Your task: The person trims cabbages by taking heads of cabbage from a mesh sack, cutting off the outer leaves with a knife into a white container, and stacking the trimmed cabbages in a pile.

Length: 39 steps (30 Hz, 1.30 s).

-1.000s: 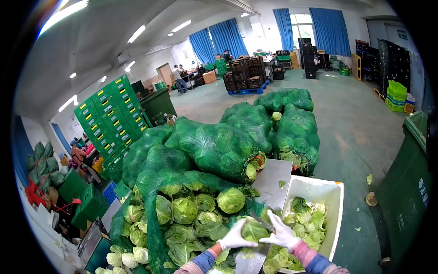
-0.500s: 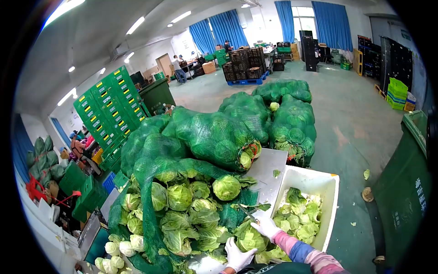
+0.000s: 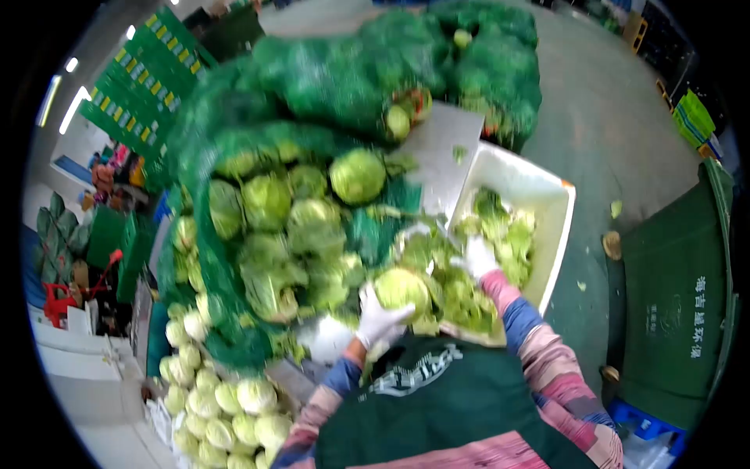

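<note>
My gloved left hand is wrapped round the near left side of a pale green cabbage, which stands in front of my apron. In my gloved right hand is a knife, its blade pointing up and left, blurred; the handle is hidden in the fist. Loose outer leaves lie between that hand and the cabbage. Just right of my right hand is a white foam box with cut leaves inside. Untrimmed cabbages spill from an opened green net sack on the left.
Trimmed pale cabbages are heaped at lower left. Full green net sacks lie behind a metal tabletop. A large green bin stands at right, and stacked green crates rise at back left.
The view has tilted down, showing my apron and the trimmed heap. The cabbage in my left hand now looks paler and smoother, and my right hand with the knife has moved away from it.
</note>
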Motion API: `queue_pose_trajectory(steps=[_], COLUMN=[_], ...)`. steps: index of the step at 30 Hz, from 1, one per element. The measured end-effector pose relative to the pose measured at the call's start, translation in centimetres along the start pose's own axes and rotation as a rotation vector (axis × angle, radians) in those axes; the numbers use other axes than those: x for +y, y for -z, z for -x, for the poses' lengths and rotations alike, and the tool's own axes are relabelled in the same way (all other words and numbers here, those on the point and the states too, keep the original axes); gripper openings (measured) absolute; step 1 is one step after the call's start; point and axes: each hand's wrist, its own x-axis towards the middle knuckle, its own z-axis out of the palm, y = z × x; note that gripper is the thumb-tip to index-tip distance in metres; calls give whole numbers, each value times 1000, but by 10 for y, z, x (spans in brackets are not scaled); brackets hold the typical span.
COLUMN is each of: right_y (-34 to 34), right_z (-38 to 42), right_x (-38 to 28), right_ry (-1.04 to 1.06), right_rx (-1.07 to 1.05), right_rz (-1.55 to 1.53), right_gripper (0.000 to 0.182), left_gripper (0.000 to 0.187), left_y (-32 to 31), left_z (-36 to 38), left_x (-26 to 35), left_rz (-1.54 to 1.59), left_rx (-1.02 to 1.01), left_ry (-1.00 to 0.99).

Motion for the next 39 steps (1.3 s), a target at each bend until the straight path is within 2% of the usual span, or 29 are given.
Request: queue_pose_trajectory(steps=[2, 4, 5, 6, 8, 9, 10, 11, 19, 28, 31, 33, 34, 35, 37, 38, 39], right_y=[3, 25, 35, 38, 12, 20, 16, 14, 8, -12, -8, -12, -12, -12, -19, -25, -28], right_z=[14, 37, 53, 62, 66, 71, 71, 72, 87, 84, 74, 63, 59, 53, 47, 48, 47], right_x=[6, -20, -31, -37, -29, -35, -33, -34, -46, -46, -51, -50, -50, -52, -51, -49, -40], right_ry=[269, 480, 465, 455, 488, 500, 532, 512, 377, 303, 160, 105, 57, -45, -26, -16, 73], right_rx=[303, 404, 242, 125, 92, 11, -25, -60, -160, -182, -271, -320, -374, -423, -422, -444, -446], right_rz=[-32, -299, -241, -189, -117, -139, -99, -84, -53, -10, 73, 101, 126, 27, 54, 84, -28], right_gripper=[41, 25, 17, 19, 21, 23, 24, 25, 23, 18, 21, 25, 29, 37, 38, 40, 44], left_gripper=[125, 124, 122, 117, 115, 115, 116, 116, 116, 113, 113, 110, 110, 109, 109, 110, 112], left_y=[-1, -18, -28, -21, -15, -13, -10, -9, -5, -11, -10, -8, -11, -14, -10, -6, -4], left_z=[13, 11, 5, 4, -7, -10, -13, -13, -16, -22, -21, -24, -19, -13, -10, -10, -11], left_x=[32, 19, 1, 9, -1, 0, 1, 2, 26, 28, 46, 63, 67, 68, 55, 32, 11], left_rz=[98, 208, 295, 307, 281, 284, 140, -3, -38, -161, -186, -161, -150, -205, -271, -144, -16], left_rx=[101, 187, 184, 119, -7, -8, -10, -15, -36, 19, 39, -23, 6, 24, 63, 29, 2], left_ry=[116, 130, 97, 128, -29, -21, -57, -95, -9, -42, -6, 99, 68, 44, 5, -85, -175])
